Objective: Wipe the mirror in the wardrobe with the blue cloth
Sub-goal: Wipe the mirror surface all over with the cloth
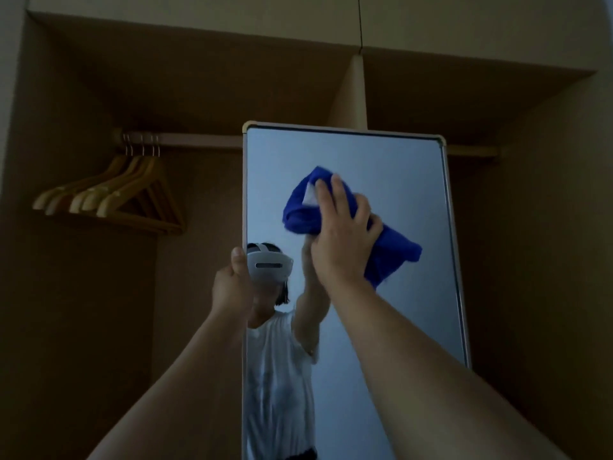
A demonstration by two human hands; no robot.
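Head view, looking up into the wardrobe: both bare arms are raised and reaching forward. The right hand is up high against the mirror, back of the hand toward the camera, fingers spread and laid over the blue cloth, thumb curling in at the lower left edge of the bundle, so it is grasping the cloth and holding it to the glass. The left hand is lower, at the mirror's left edge, thumb lying over the front of the frame and fingers wrapped round behind it, clamped on the frame. Now the cloth: deep blue, soft and bunched, a rolled lump sticking out above and left of the fingers, a loose tail hanging down to the right of the wrist, and a small pale patch showing near the fingertips. It sits in the upper middle of the glass. The mirror itself is tall, with a thin pale frame and rounded corner caps, standing inside the wardrobe; its glass shows a grey-blue wall and the reflected person in a white headset and white T-shirt, arm raised. Behind, at left, wooden hangers hang bunched on the rail, and a vertical divider rises above the mirror top.
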